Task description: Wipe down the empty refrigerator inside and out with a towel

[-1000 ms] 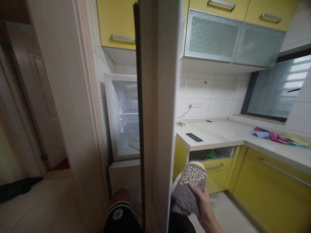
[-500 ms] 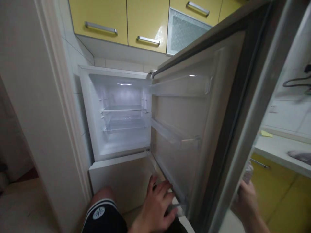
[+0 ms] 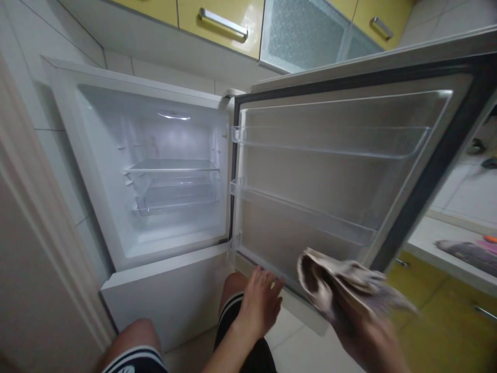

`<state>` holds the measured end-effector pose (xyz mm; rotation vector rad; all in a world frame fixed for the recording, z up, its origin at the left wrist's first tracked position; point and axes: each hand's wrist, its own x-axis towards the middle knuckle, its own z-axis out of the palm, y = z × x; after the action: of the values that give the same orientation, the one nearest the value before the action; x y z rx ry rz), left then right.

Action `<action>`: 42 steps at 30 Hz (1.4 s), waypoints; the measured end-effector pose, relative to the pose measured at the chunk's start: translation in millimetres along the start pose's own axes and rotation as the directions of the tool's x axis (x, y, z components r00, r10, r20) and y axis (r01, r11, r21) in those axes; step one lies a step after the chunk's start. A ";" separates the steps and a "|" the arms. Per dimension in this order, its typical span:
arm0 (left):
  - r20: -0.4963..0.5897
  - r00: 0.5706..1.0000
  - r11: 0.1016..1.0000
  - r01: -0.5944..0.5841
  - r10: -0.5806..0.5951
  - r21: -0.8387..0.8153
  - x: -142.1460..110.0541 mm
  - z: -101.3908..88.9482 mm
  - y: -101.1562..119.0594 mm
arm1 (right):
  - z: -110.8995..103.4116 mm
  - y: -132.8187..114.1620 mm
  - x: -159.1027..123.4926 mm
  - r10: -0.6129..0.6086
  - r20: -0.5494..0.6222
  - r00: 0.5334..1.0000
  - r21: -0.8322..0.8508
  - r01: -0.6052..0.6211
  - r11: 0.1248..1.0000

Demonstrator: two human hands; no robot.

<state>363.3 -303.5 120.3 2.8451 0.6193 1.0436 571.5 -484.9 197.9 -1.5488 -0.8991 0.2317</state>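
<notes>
A crumpled greyish cloth (image 3: pixel 345 274) is in my right hand (image 3: pixel 361 331), held up before the lower part of the open fridge door (image 3: pixel 310 181). Motion blurs that hand, and the cloth covers part of its fingers. My left hand (image 3: pixel 262 300) is at the bottom of the door, close to the lowest clear door bin (image 3: pixel 248 254), with its fingers stretched and slightly apart. Whether it touches the bin, I cannot tell. To the left, the lit fridge compartment (image 3: pixel 155 243) shows a glass shelf (image 3: pixel 174 165) above a clear drawer (image 3: pixel 176 199).
Below the compartment is a closed white lower front (image 3: pixel 166 295). Yellow wall cabinets (image 3: pixel 221 26) hang overhead. At right, a counter (image 3: pixel 423 233) bears a grey cloth-like item (image 3: pixel 464 254). A pale door frame (image 3: pixel 34 207) stands close on the left.
My right hand has come from the door's outer side to its inner side with the cloth. The door is seen more face-on, and my view has shifted right and closer.
</notes>
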 end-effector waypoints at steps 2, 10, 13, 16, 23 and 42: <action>0.022 1.000 1.000 -0.016 0.016 -0.010 4.2 1.2 3.1 | 24.1 -6.7 12.2 -0.008 0.345 0.939 -0.279 0.111 0.954; -0.121 0.972 0.980 0.200 -0.201 -0.017 5.3 -14.2 -69.8 | 62.0 -22.0 85.2 0.421 0.774 0.473 -0.561 0.205 0.802; -0.114 0.914 0.921 0.385 -0.389 -0.058 1.5 -10.5 -107.8 | 73.3 -23.9 103.3 0.446 0.830 0.335 -0.513 0.146 0.846; -0.040 0.880 0.872 0.462 -0.474 -0.162 -1.7 -1.8 -121.5 | 97.8 -24.9 116.0 0.432 0.864 0.257 -0.470 0.107 0.876; 0.015 0.859 0.833 0.500 -0.511 -0.237 3.4 -4.0 -123.5 | 202.6 -15.4 137.7 0.204 0.969 0.140 -0.217 0.085 0.972; 0.044 0.880 0.881 0.470 -0.473 0.053 9.6 -7.6 -121.4 | 131.7 23.7 129.9 0.375 0.842 0.387 -0.479 0.216 0.851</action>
<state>322.5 -188.9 110.1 2.5317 1.2587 0.8645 586.8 -299.1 193.6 -1.9698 -1.9142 1.1229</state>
